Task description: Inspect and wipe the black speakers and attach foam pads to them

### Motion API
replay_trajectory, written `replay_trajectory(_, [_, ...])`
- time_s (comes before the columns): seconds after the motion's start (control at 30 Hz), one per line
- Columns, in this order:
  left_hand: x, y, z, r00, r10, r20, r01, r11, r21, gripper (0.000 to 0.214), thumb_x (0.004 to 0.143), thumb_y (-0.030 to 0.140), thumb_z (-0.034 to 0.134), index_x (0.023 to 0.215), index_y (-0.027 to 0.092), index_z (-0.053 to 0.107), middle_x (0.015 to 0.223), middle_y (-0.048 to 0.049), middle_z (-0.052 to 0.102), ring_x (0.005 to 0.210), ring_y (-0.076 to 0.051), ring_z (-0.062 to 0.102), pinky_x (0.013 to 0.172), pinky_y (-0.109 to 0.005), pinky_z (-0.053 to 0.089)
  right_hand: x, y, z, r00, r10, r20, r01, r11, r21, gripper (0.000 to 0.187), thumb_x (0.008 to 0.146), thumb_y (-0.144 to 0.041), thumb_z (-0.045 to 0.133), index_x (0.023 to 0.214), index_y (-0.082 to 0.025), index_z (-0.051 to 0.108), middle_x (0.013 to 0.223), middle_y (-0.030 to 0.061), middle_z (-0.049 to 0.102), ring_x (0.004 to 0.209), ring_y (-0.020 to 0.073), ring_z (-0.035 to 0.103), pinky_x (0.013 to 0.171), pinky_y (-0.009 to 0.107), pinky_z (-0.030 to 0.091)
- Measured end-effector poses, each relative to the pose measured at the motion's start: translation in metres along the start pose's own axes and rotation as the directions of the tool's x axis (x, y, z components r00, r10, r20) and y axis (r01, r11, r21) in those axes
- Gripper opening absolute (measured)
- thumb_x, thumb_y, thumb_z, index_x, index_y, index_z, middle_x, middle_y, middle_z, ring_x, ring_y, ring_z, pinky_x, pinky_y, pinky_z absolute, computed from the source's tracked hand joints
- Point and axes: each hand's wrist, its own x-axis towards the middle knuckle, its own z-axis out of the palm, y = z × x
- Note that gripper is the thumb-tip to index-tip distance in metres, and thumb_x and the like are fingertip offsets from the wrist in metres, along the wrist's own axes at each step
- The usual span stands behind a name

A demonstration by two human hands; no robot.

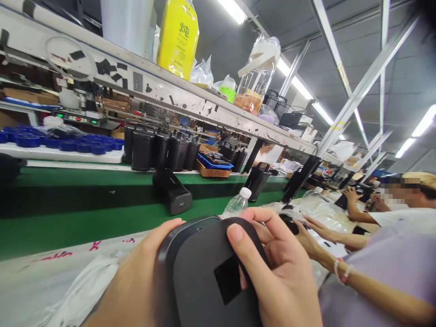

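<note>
I hold a dark grey rounded device [200, 268] close to the camera, with a black square patch on its face. My left hand [136, 281] grips its left side. My right hand [275, 272] wraps its right side, thumb pressed on the top face near the patch. Just behind it stands a clear water bottle with a white cap [237, 203]. On the green conveyor belt [68, 213] lies one black device [172, 190] on its side, and another [257, 180] stands upright farther right.
A row of black cylinders [160, 150] and blue caps [68, 144] line the far side under a shelf [177, 93] with a yellow bag and jar. To my right, co-workers' hands [316, 236] handle plastic bags. White plastic [68, 281] lies at lower left.
</note>
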Motion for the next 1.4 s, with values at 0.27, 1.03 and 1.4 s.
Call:
replay_trajectory(0.27, [0.006,0.011,0.000,0.991,0.133,-0.014,-0.132,0.988,0.083,0.080,0.081,0.070,0.047,0.140,0.017,0.036,0.119,-0.0087,0.063,0.099,-0.022,0.068,0.084,-0.024,0.058,-0.002,0.009,0.001,0.996,0.078,-0.052,-0.079,0.997,-0.014,0.051,0.083,-0.066,0.061,0.097,-0.019,0.049,0.063,-0.0018,0.049,0.048,0.0040,0.040,0.040,0.013,0.033])
replay_trajectory(1.03, [0.002,0.013,0.001,0.987,0.161,0.016,-0.160,0.963,0.218,0.077,0.085,0.066,0.038,0.137,0.009,0.038,0.117,-0.0121,0.064,0.102,-0.022,0.068,0.084,-0.024,0.057,-0.013,-0.012,0.011,0.949,0.265,-0.170,-0.252,0.963,0.098,0.047,0.076,-0.062,0.067,0.095,-0.020,0.054,0.060,-0.0047,0.039,0.050,0.0024,0.033,0.050,0.019,0.020])
replay_trajectory(1.4, [0.001,0.012,0.002,0.975,0.219,-0.021,-0.202,0.930,0.307,0.075,0.089,0.062,0.034,0.134,0.004,0.046,0.123,-0.0098,0.064,0.104,-0.020,0.067,0.080,-0.024,0.058,-0.010,0.001,0.003,0.980,0.160,-0.114,-0.158,0.987,0.027,0.047,0.081,-0.063,0.063,0.097,-0.020,0.051,0.062,-0.0043,0.041,0.047,0.0021,0.035,0.043,0.016,0.025])
